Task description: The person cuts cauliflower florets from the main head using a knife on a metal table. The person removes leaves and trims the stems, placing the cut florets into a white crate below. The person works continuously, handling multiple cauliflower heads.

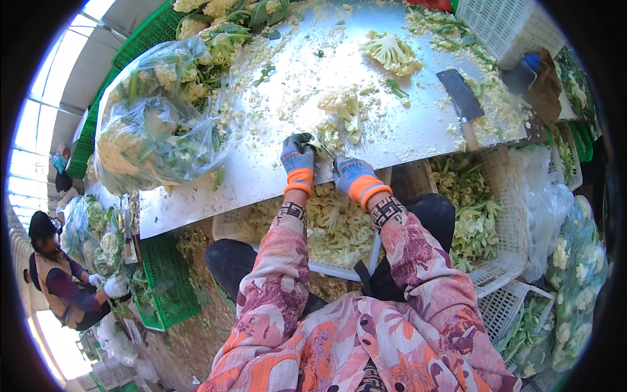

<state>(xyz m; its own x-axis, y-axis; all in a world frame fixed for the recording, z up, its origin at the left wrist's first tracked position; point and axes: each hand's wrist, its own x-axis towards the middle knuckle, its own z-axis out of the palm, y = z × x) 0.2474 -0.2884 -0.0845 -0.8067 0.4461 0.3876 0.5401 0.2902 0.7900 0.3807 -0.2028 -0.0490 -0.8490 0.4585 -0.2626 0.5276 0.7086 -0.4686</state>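
Note:
In the head view both my hands wear grey-blue work gloves with orange cuffs, over the near edge of a white tabletop. My right hand is closed around a small knife, its thin blade pointing up and left. My left hand is just left of the blade, fingers curled; whether it grips a piece is hidden. Cut cauliflower florets lie just beyond the hands. Below them, between my knees, a white crate holds cauliflower pieces.
A clear plastic bag of cauliflowers stands at left. A cleaver and a cut cauliflower piece lie on the tabletop. A white crate of trimmings is at right, a green crate at lower left. A co-worker in white gloves works far left.

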